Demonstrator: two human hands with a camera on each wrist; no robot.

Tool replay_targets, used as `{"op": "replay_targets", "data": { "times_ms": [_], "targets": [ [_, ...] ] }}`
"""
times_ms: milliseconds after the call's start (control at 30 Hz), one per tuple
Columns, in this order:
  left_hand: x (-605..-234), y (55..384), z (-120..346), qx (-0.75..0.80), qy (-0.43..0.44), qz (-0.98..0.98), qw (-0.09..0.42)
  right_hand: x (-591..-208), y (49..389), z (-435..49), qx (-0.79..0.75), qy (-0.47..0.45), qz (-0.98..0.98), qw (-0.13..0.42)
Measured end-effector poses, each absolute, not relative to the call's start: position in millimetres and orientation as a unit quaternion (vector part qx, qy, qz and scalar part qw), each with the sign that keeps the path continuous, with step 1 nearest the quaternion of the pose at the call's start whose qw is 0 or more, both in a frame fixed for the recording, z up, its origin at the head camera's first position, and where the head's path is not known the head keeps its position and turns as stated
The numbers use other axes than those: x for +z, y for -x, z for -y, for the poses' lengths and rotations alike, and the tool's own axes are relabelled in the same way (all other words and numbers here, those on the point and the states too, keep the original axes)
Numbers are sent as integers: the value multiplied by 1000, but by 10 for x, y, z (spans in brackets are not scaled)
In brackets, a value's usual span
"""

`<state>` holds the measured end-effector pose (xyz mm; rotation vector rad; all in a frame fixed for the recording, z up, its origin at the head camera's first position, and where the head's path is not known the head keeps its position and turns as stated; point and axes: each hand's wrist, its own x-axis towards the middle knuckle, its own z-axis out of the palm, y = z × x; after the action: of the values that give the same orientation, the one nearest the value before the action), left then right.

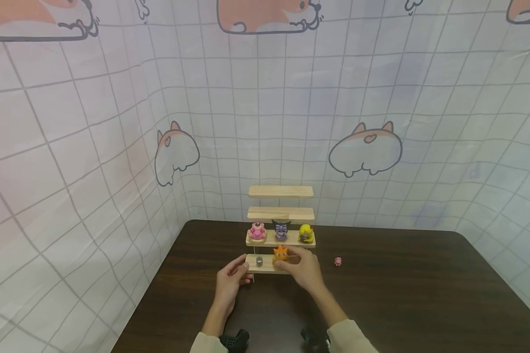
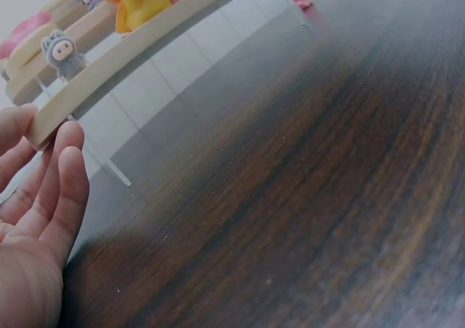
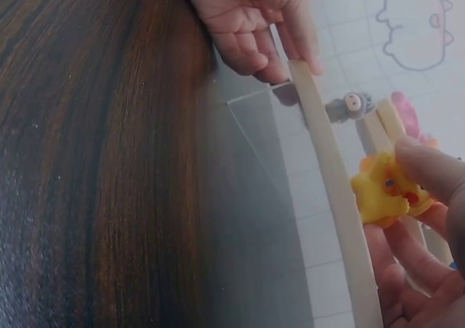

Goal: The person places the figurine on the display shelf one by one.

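In the head view my left hand [image 1: 227, 283] holds the left end of the lowest wooden shelf board [image 1: 267, 269]. The left wrist view puts the thumb on the board's end and the fingers [image 2: 71, 190] below it. My right hand [image 1: 309, 272] grips an orange and yellow figurine [image 1: 280, 253] standing on that board, thumb [image 3: 429, 169] on one side and fingers on the other. Left of it on the same board stands a small grey figurine with ears [image 2: 64, 55]. One tier up sit a pink figurine [image 1: 257, 232], a black and purple figurine [image 1: 281, 232] and a yellow figurine [image 1: 306, 234].
Two higher boards [image 1: 280, 191] rise behind, with clear supports [image 2: 120, 174] under the lowest one. A tiny pink figurine [image 1: 337, 261] lies right of the shelf on the dark wood table [image 1: 402, 294]. Black objects [image 1: 237, 339] sit by the forearms. A grid-patterned cloth [image 1: 282, 122] hangs behind.
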<state>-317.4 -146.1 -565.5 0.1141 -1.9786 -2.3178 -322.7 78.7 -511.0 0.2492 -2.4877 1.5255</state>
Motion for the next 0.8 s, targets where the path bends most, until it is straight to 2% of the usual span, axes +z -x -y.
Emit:
{"op": "replay_targets", "data": {
  "times_ms": [400, 800],
  "targets": [
    [-5622, 3161, 1463, -761, -39, 646, 44, -5144, 3235, -783, 520, -89, 842, 113],
    [-5611, 3153, 1474, -757, -34, 651, 40, -5136, 3191, -1013, 545, -75, 831, 80]
  ]
}}
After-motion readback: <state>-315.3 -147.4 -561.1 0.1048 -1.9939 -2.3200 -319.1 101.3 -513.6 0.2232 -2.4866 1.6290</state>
